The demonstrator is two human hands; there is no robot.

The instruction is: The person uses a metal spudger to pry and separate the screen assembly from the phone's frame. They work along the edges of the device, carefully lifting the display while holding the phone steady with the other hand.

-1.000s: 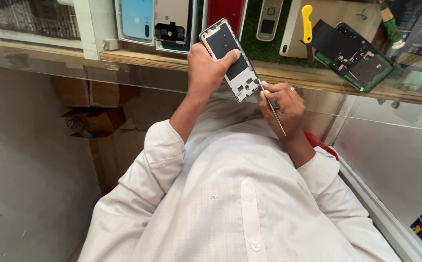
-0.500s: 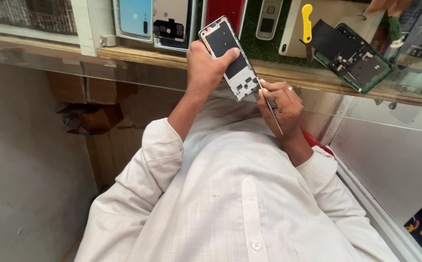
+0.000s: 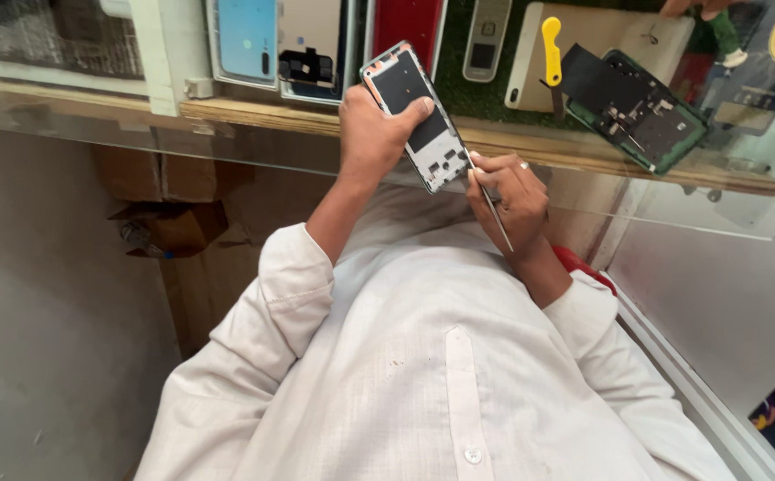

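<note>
Centre top of frame: left hand (image 3: pixel 371 135) clamped around opened phone (image 3: pixel 416 116); right hand (image 3: pixel 507 196) pinching thin tool (image 3: pixel 492 207), tip touching phone's lower edge.

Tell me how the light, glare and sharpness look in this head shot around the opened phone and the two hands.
Head view: soft, even daylight with no hard shadows; the opened phone, left hand and right hand with its thin metal tool look fairly sharp; the glass counter front carries a pale hazy reflection; the white shirt is bright but keeps its folds; edges bend slightly from the wide lens.
</note>
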